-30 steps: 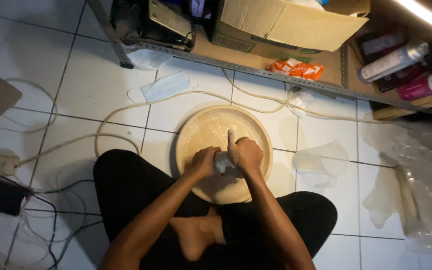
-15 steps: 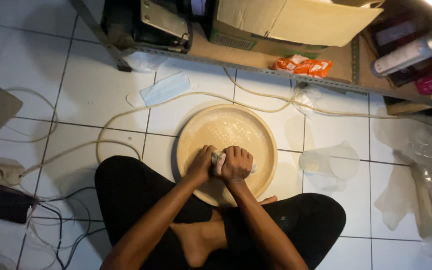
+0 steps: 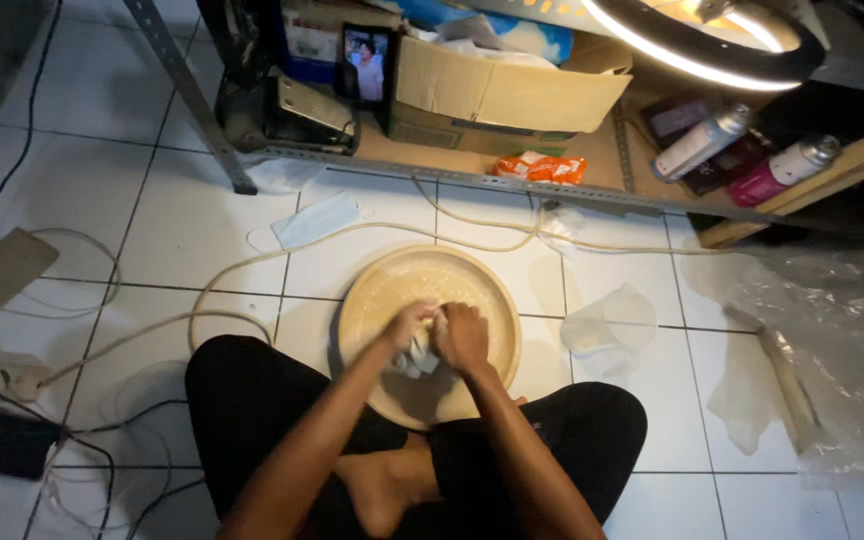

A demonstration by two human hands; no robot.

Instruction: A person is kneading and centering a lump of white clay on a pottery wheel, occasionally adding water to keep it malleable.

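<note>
Spreading across the whole view, a white tiled floor is seen, with a metal shelf along its twelve o'clock edge. At the centre a round tan basin is set on the tiles, its six o'clock rim hidden by the crossed legs in black trousers. A cardboard box is stood on the shelf at twelve o'clock from the basin, a clear plastic jug is laid just beside the basin at three o'clock, and a pale face mask is left on the tiles at ten o'clock. Inside the basin, toward six o'clock from its middle, the left hand and the right hand are pressed side by side, touching. A small pale cloth is clenched between them: both hands are closed on it, and its crumpled end is let out below the knuckles at six o'clock of the grip. Compared with the frame half a second before, the hands are found a little nearer the body in the basin, and more of the cloth is shown beneath them
</note>
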